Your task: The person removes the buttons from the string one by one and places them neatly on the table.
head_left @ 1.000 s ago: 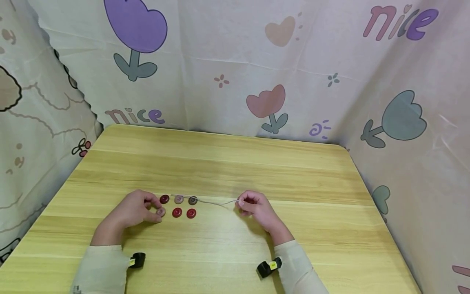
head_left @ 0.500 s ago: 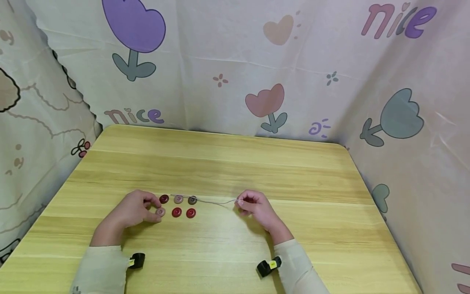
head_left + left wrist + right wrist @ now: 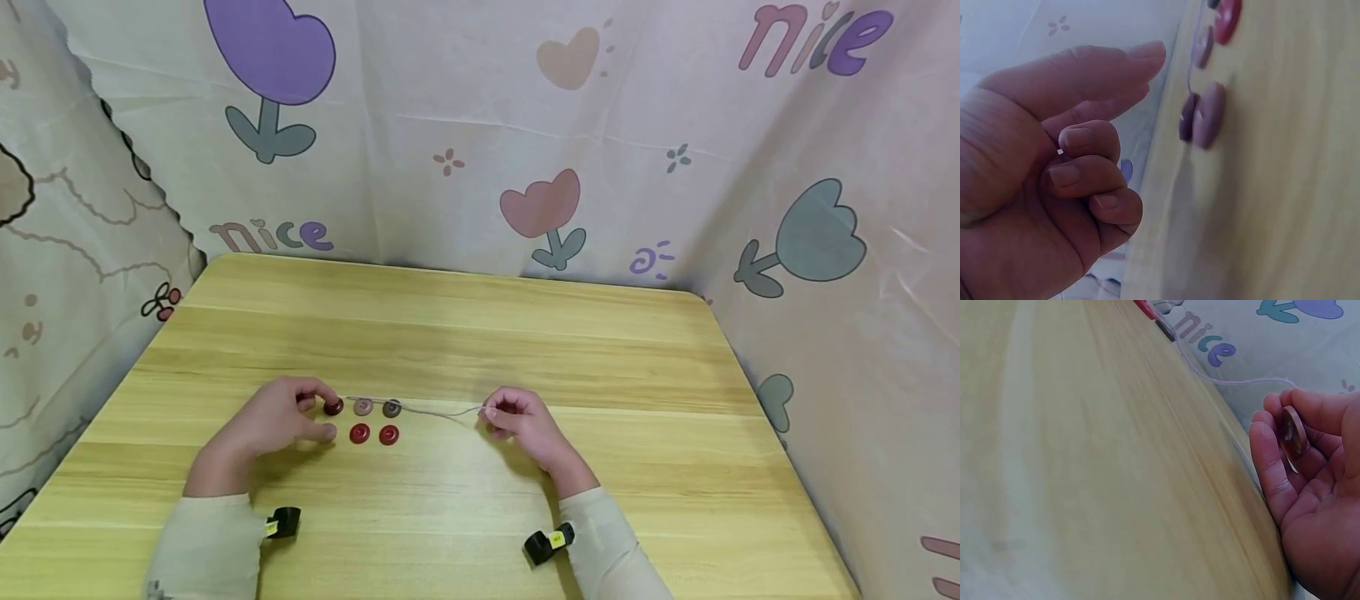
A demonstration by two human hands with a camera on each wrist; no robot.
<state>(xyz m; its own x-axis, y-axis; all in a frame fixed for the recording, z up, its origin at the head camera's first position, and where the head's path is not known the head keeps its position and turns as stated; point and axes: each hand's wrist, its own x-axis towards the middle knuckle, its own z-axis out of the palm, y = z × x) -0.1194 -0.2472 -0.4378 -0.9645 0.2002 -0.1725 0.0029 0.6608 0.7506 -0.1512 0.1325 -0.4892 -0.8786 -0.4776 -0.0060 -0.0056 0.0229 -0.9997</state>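
My left hand (image 3: 277, 417) reaches down at the left end of two rows of buttons, thumb and index finger apart. A dark red button (image 3: 334, 407) shows beside its index fingertip. In the left wrist view a pink button (image 3: 1210, 115) lies beside the dark one; the thumb hides it in the head view. My right hand (image 3: 521, 421) pinches a thin cord (image 3: 442, 414) that runs left over the back row. A brown button (image 3: 1295, 430) sits among the right fingers in the right wrist view.
Another pink button (image 3: 363, 407) and a dark grey-brown button (image 3: 392, 408) lie in the back row under the cord. In front are two red buttons (image 3: 359, 433). The wooden table (image 3: 570, 350) meets a printed cloth (image 3: 450, 100) at the back.
My left hand has shifted slightly up and right, its index finger now at the dark red button and its thumb covering the nearer pink one. The right hand and cord stay put.
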